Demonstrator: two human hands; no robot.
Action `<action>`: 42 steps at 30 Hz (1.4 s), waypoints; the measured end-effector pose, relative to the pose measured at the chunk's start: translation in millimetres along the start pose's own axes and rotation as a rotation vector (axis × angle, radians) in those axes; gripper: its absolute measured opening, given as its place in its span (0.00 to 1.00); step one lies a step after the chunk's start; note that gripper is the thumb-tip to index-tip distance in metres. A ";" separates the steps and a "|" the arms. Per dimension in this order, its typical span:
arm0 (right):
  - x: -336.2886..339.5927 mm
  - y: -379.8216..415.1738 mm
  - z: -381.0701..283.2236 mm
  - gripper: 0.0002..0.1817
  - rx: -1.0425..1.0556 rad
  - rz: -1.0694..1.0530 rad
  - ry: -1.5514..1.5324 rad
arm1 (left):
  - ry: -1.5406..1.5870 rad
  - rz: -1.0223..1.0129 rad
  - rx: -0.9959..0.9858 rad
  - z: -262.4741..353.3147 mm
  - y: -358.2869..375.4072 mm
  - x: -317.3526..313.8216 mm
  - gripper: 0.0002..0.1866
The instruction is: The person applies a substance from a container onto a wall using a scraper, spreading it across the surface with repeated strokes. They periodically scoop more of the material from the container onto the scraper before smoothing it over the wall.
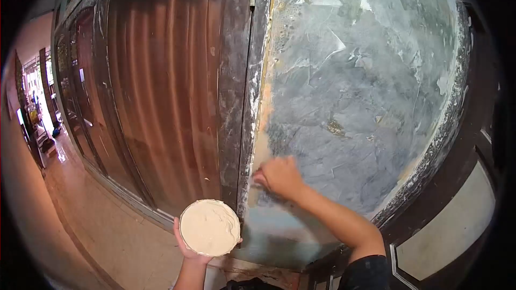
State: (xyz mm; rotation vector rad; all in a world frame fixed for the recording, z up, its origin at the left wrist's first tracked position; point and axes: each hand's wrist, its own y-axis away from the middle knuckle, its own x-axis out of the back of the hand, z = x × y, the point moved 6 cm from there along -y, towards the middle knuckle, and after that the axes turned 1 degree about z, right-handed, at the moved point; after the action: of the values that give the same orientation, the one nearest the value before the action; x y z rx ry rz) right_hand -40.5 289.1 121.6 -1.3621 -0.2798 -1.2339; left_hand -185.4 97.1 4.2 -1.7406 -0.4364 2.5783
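The left forearm (191, 275) rises nearly upright from the lower edge of the view; the left hand (189, 252) is cupped with its palm upward, the thumb (177, 230) raised along the outer side, most of the palm hidden; the right elbow (374, 238) is bent, with a dark sleeve (370, 273) over the upper arm; the right forearm (336, 216) slants up and inward; the right wrist (302, 193) runs almost straight into the right hand (280, 176), which is curled like a fist, higher than the left and well apart from it.
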 end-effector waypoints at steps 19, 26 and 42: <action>5.5 -16.2 10.5 0.17 0.030 0.096 0.009 | 0.048 -0.018 0.014 1.4 4.7 -8.9 0.53; 47.5 -45.8 28.3 0.15 -0.004 0.282 0.264 | -0.017 -0.005 0.054 -0.7 2.7 -11.0 0.53; 0.5 -11.5 0.4 0.11 0.240 0.296 0.290 | -0.055 -0.006 0.013 7.0 -11.3 0.0 0.53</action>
State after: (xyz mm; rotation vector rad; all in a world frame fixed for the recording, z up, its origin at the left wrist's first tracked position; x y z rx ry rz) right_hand -49.0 292.1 128.8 -0.9640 -0.0183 -1.0915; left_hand -193.5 106.4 9.2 -1.6651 -0.4239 2.6250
